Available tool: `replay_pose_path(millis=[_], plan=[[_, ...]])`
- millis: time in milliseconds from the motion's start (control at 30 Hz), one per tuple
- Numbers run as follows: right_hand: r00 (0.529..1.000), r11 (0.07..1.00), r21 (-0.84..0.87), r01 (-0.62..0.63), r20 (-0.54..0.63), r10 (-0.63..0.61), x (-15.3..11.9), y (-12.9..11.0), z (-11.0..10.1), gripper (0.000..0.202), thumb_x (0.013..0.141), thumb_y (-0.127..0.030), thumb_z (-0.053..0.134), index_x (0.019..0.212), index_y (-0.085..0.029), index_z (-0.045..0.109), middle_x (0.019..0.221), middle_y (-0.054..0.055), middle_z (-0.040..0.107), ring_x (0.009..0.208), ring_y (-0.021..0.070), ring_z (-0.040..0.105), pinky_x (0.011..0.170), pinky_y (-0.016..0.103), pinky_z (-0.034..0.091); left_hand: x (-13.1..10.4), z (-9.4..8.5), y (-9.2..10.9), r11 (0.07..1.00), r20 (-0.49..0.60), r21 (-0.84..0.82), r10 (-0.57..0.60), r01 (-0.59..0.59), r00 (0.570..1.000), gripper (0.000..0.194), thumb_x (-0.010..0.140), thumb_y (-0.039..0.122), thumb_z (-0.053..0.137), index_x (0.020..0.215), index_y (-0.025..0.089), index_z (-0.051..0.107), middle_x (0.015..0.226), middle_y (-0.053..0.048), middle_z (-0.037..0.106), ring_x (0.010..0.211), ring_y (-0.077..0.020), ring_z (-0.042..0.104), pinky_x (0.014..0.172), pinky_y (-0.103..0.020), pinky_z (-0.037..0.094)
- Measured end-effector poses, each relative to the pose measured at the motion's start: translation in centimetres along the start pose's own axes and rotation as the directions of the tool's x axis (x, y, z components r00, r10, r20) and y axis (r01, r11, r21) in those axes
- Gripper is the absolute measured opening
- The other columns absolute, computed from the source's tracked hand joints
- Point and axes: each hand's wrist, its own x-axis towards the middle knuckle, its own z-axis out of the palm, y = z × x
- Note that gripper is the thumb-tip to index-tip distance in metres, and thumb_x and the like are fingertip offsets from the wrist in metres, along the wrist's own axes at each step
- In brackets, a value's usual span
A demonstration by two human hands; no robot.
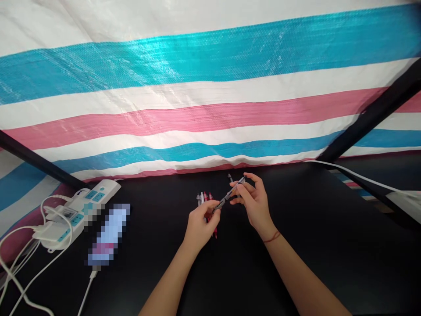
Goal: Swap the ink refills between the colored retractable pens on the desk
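One grey pen [226, 199]: fingers of the left hand [201, 223] pinch its near end, those of the right hand [256, 206] its far end; red pens [206, 197] lie just left of it.

It looks like a makeshift, screened-off work corner: a woven plastic sheet [210, 57] in blue, pink and white stripes hangs as a wall behind a black table [230, 272], and 2 dark bars [368, 119] cross it, 1 at each side. A white power strip [77, 218] lies at the left among white cables [87, 291]. Whether home or workshop, I cannot tell.
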Motion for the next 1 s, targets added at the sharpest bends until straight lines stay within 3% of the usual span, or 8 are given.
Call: replay_pose_path(millis=[133,333,733,1000], plan=[[1.0,0.999,-0.038,0.016,0.01,-0.016,-0.1,-0.7,0.0,0.049,0.078,-0.043,0.063,0.116,-0.026,0.037,0.09,0.004,0.068,0.066,0.0165,0.065,0.051,0.029,0.056,-0.3,0.6,0.0,0.99,0.094,-0.098,-0.09,0.099,0.992,0.017,0.077,0.03,0.062,0.089,0.02,0.066,0.079,-0.005,0.07,0.065,-0.0164,0.065,0.062,-0.026,0.051],[0.997,0.996,-0.076,0.051,0.058,-0.047,-0.4,-1.2,0.3,0.037,0.076,-0.043,0.064,0.102,-0.023,0.047,0.084,0.005,0.069,0.058,0.015,0.063,0.043,0.025,0.051,-0.5,0.8,-0.3,0.963,0.17,-0.152,-0.195,0.221,0.966,0.028,0.078,0.032,0.063,0.103,0.019,0.064,0.083,-0.006,0.071,0.066,-0.0163,0.065,0.061,-0.026,0.052],[0.986,0.994,-0.102,0.042,0.163,-0.025,-0.5,-1.3,0.0,0.027,0.077,-0.038,0.063,0.096,-0.021,0.051,0.076,0.003,0.07,0.048,0.0112,0.057,0.045,0.027,0.05,-1.0,1.4,0.0,0.965,0.29,-0.127,-0.184,0.228,0.939,0.029,0.078,0.031,0.062,0.104,0.018,0.066,0.08,-0.005,0.07,0.063,-0.0165,0.067,0.061,-0.028,0.053],[0.982,0.999,-0.049,0.02,0.187,-0.01,-0.7,-1.2,0.4,0.035,0.08,-0.033,0.062,0.11,-0.024,0.048,0.087,0.004,0.07,0.062,0.0138,0.064,0.048,0.024,0.05,-1.0,1.4,-0.1,0.973,0.31,-0.064,-0.191,0.221,0.931,0.033,0.08,0.032,0.057,0.109,0.016,0.063,0.084,-0.006,0.069,0.067,-0.0158,0.067,0.064,-0.027,0.055]])
